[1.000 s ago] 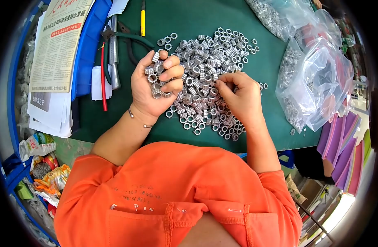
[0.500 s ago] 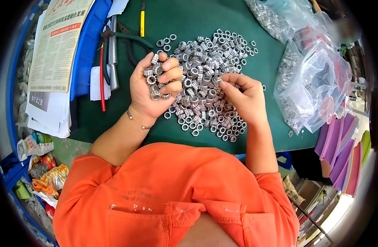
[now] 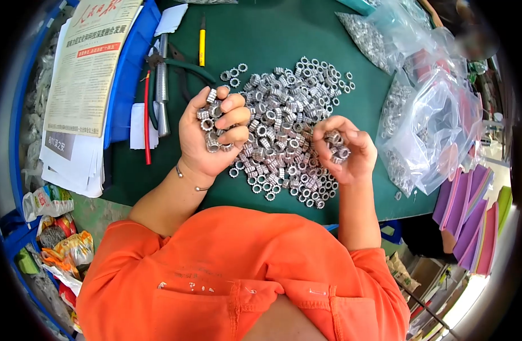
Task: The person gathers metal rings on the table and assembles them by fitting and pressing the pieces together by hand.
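A heap of small toothed metal rings (image 3: 284,119) is spread over the green table. At its left edge my left hand (image 3: 207,133) is palm up, its fingers curled round several of the rings. My right hand (image 3: 352,150) is raised at the right side of the heap, palm turned up. Several rings (image 3: 336,146) lie in its curled fingers. Both hands cover parts of the heap behind them.
Clear plastic bags (image 3: 426,131) of rings lie on the right. To the left are pliers (image 3: 184,65), a red-handled tool (image 3: 147,119), a yellow pen-like tool (image 3: 202,45), and a newspaper (image 3: 88,68) over a blue bin (image 3: 124,79).
My right hand has turned from a palm-down pinch over the heap to palm up, now showing several rings in it. My left hand keeps its hold. The whole view has shifted slightly.
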A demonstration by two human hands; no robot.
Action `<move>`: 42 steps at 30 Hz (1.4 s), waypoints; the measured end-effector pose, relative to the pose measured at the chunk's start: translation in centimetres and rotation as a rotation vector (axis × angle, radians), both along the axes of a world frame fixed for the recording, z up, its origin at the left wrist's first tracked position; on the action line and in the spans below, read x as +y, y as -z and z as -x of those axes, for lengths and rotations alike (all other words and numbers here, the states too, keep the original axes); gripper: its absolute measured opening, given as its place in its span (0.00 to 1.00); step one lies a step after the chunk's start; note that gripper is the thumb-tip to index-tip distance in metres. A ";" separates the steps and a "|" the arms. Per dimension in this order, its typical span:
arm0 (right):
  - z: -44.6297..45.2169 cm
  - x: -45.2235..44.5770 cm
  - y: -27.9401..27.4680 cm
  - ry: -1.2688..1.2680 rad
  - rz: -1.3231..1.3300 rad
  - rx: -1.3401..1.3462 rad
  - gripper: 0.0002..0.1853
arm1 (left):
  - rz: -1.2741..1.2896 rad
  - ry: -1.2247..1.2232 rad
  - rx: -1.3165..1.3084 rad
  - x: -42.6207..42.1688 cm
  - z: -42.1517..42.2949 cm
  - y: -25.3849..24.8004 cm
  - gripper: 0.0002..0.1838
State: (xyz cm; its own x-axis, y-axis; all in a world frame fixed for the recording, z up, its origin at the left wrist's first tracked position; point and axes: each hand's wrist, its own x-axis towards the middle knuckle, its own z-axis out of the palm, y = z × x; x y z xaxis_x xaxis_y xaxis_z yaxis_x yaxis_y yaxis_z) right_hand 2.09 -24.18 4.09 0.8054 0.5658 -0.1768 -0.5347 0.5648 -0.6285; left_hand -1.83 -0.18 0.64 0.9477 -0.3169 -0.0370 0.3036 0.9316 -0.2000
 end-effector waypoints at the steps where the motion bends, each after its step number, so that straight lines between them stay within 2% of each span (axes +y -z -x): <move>1: -0.3 -0.3 0.5 0.019 0.159 -0.076 0.08 | -0.001 -0.013 -0.004 0.2 0.0 0.1 0.13; 2: -0.5 -0.6 1.0 0.039 0.320 -0.152 0.06 | 0.009 -0.023 0.001 0.3 -0.1 0.3 0.12; 3: -0.3 0.5 0.2 0.046 0.735 -0.311 0.05 | 0.021 -0.031 0.007 0.4 -0.2 0.4 0.12; 4: -0.4 1.9 -0.5 0.074 1.037 -0.785 0.07 | 0.023 -0.039 0.007 0.5 -0.2 0.4 0.12; 6: -0.3 3.3 0.1 0.094 1.359 -1.209 0.07 | 0.013 -0.055 0.000 0.6 -0.2 0.4 0.12; 7: -0.2 3.8 0.4 0.143 1.374 -1.234 0.07 | 0.009 -0.058 0.012 0.6 -0.2 0.3 0.12; 11: -0.4 3.2 0.7 0.211 1.235 -1.091 0.06 | 0.024 -0.070 0.010 0.7 -0.1 0.4 0.12; 12: -0.5 3.0 0.9 0.214 1.143 -0.945 0.06 | 0.017 -0.071 0.016 0.7 -0.2 0.4 0.12; 14: -0.1 2.1 -0.5 0.047 0.917 -0.209 0.07 | 0.015 -0.065 0.018 0.6 -0.2 0.5 0.12; 15: -0.1 1.6 -0.2 0.044 0.787 -0.183 0.08 | 0.014 -0.061 0.023 0.6 -0.2 0.4 0.12; 16: -0.1 1.3 -0.2 0.047 0.796 -0.181 0.08 | 0.011 -0.058 0.028 0.6 -0.2 0.3 0.12; 18: -0.1 0.9 -0.2 0.030 0.554 -0.021 0.08 | 0.017 -0.053 0.027 0.5 -0.1 0.3 0.11; 20: -0.1 0.8 0.0 0.041 0.509 0.005 0.07 | 0.013 -0.052 0.027 0.5 -0.1 0.4 0.11; 23: -0.3 -0.2 1.0 -0.040 0.223 0.189 0.08 | 0.018 -0.056 0.030 0.5 -0.1 0.4 0.11; 24: -0.5 -0.3 1.2 -0.043 0.224 0.188 0.08 | 0.018 -0.061 0.032 0.5 -0.1 0.4 0.11; 26: -0.7 -0.3 1.4 -0.145 -0.057 0.253 0.11 | 0.024 -0.061 0.028 0.5 -0.2 0.5 0.12; 28: -0.6 0.6 0.0 -0.078 0.005 0.198 0.09 | 0.029 -0.062 0.026 0.5 -0.2 0.5 0.12; 30: -1.1 0.7 0.1 -0.014 0.262 0.014 0.07 | 0.037 -0.057 0.037 0.5 -0.2 0.5 0.12; 31: -1.6 1.1 -0.3 -0.063 0.511 -0.130 0.06 | 0.033 -0.057 0.044 0.4 -0.2 0.5 0.12; 32: -1.4 2.3 -0.3 0.022 0.929 -0.437 0.06 | 0.031 -0.058 0.045 0.4 -0.2 0.6 0.12; 34: -2.2 3.7 0.3 0.135 1.312 -1.116 0.07 | 0.027 -0.058 0.050 0.4 -0.2 0.7 0.12; 35: -2.1 4.2 0.4 0.145 1.438 -1.229 0.09 | 0.028 -0.057 0.049 0.4 -0.2 0.6 0.12; 40: -2.9 2.8 0.9 0.090 1.166 -1.081 0.07 | 0.039 -0.066 0.059 0.5 -0.1 0.5 0.13; 42: -2.6 1.3 0.2 -0.061 0.744 -0.275 0.06 | 0.058 -0.053 0.058 0.5 -0.2 0.5 0.13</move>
